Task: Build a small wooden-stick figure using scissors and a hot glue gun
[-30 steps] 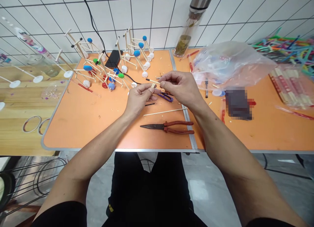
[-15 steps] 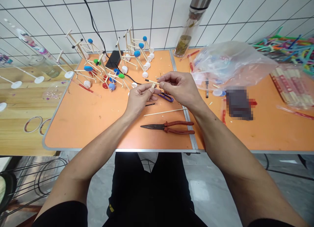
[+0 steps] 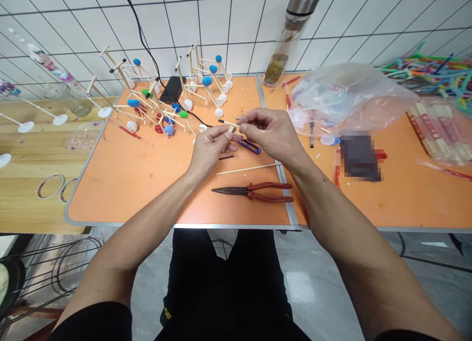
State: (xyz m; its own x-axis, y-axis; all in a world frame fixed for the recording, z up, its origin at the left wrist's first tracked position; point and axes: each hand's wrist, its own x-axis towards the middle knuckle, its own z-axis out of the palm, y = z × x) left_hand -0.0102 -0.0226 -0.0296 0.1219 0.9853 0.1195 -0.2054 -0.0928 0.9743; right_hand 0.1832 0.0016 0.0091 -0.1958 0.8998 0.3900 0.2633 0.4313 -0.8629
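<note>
My left hand (image 3: 210,149) and my right hand (image 3: 271,132) meet above the orange table (image 3: 121,184), both pinched on a thin wooden stick (image 3: 228,123) with a dark tip at its left end. The fingertips of the two hands nearly touch. Just below them lie a small pair of blue-handled scissors (image 3: 250,146), a short dark piece (image 3: 224,157) and a long bare wooden stick (image 3: 249,168). Red-handled long-nose pliers (image 3: 258,191) lie nearer to me on the table.
Several stick models with blue, green and white caps (image 3: 165,105) stand at the back left, beside a black box with a cable (image 3: 172,88). A glass bottle (image 3: 289,36) stands at the wall. A clear plastic bag (image 3: 342,98), coloured straws (image 3: 431,71) and stick packets (image 3: 438,132) lie right.
</note>
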